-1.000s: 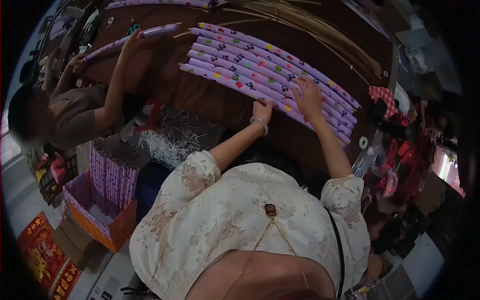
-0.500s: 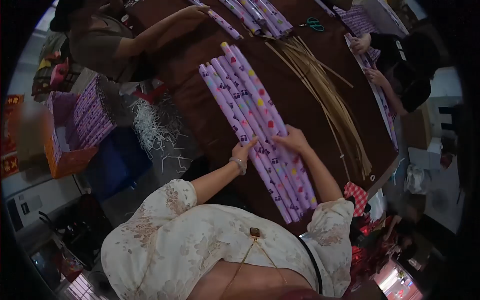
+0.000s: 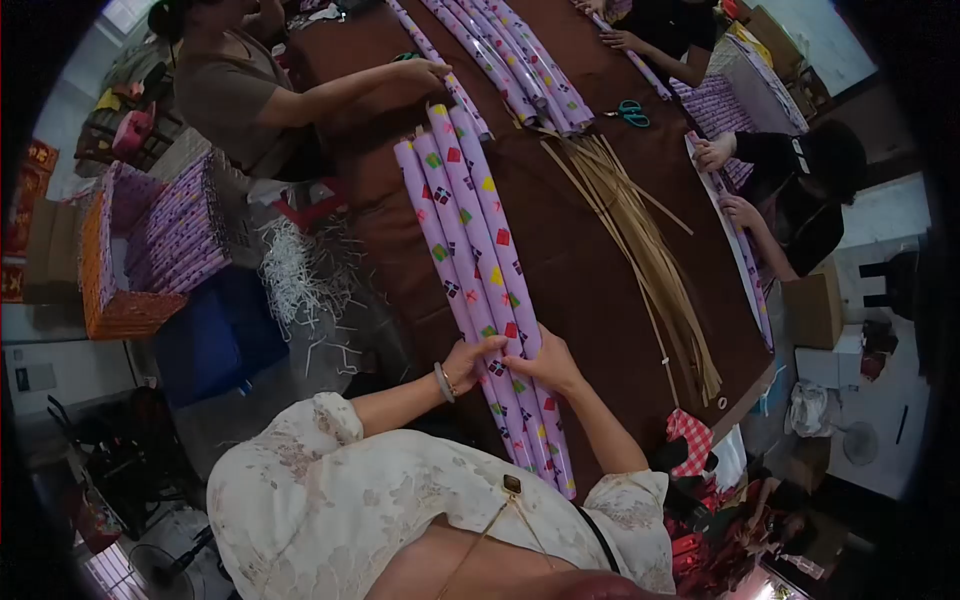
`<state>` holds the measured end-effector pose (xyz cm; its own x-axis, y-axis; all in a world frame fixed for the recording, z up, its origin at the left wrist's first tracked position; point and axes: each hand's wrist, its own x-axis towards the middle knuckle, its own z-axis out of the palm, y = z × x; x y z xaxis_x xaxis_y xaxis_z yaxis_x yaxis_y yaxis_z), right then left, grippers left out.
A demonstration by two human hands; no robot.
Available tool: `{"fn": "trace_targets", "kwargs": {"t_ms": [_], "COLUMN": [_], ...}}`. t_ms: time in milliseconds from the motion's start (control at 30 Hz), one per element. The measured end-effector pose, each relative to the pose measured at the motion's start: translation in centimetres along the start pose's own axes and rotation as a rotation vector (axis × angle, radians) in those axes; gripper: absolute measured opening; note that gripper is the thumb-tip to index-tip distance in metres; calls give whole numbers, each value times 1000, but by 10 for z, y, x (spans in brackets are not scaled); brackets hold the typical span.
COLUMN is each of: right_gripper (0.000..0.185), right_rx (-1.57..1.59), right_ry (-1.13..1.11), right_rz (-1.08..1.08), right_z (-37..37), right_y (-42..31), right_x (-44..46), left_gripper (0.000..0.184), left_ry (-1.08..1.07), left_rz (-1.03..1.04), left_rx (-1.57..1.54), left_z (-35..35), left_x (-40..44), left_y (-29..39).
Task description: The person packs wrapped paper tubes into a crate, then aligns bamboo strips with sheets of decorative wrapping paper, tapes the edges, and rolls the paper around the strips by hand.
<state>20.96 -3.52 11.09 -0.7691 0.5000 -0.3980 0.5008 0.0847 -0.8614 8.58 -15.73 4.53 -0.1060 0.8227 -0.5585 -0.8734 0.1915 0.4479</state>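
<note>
Left hand (image 3: 470,365) and right hand (image 3: 545,362) both wrapped around a bunch of purple gift-print rolls (image 3: 475,255), pointing away over the table (image 3: 575,280). Likely step: gathering rolls together; next move calls for a snug two-hand hold. Right of right hand: tan strips (image 3: 650,270). Well left of left hand: orange-sided box (image 3: 130,318), similar patterned rolls (image 3: 182,245) packed side by side inside.

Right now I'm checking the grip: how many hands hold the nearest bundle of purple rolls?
2: the left hand on the left side of the bundle, the right hand on its right, both toward its near end.
</note>
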Motion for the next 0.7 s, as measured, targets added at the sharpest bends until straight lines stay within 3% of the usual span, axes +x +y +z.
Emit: {"fn": "trace_targets", "kwargs": {"t_ms": [67, 233, 300, 333, 400, 433, 467, 567, 633, 667, 700], "right_gripper": [62, 61, 57, 52, 48, 45, 45, 46, 52, 58, 58], "right_rx": [-69, -93, -9, -185, -83, -188, -199, -55, 307, 212, 207], "right_ry": [88, 309, 377, 483, 539, 635, 631, 646, 555, 524, 513], "right_rz": [-104, -458, -535, -650, -549, -650, -663, -793, -624, -764, -771], "right_z": [-3, -6, -17, -24, -34, -40, -39, -36, -37, -19, -20], "right_y": [-31, -109, -145, -165, -173, -165, -160, -136, -66, -87, -80], "right_x": [-14, -33, -41, -45, -46, -40, -39, -29, -8, -19, -16], "left_gripper": [40, 37, 41, 44, 50, 53, 61, 69, 77, 80, 84], "left_ry": [6, -115, -223, -263, -390, -477, -445, -541, -560, -551, -621], "left_rz": [8, 496, 641, 717, 814, 830, 1013, 1057, 1125, 1152, 1087], "left_rx": [-14, 187, 465, 554, 609, 574, 741, 794, 924, 979, 900], "left_z": [28, 77, 107, 122, 149, 158, 158, 148, 129, 128, 128], "left_x": [-26, -66, -78, -80, -87, -89, -77, -63, -52, -58, -64], "left_y": [26, 87, 131, 149, 174, 182, 181, 171, 162, 163, 163]}}
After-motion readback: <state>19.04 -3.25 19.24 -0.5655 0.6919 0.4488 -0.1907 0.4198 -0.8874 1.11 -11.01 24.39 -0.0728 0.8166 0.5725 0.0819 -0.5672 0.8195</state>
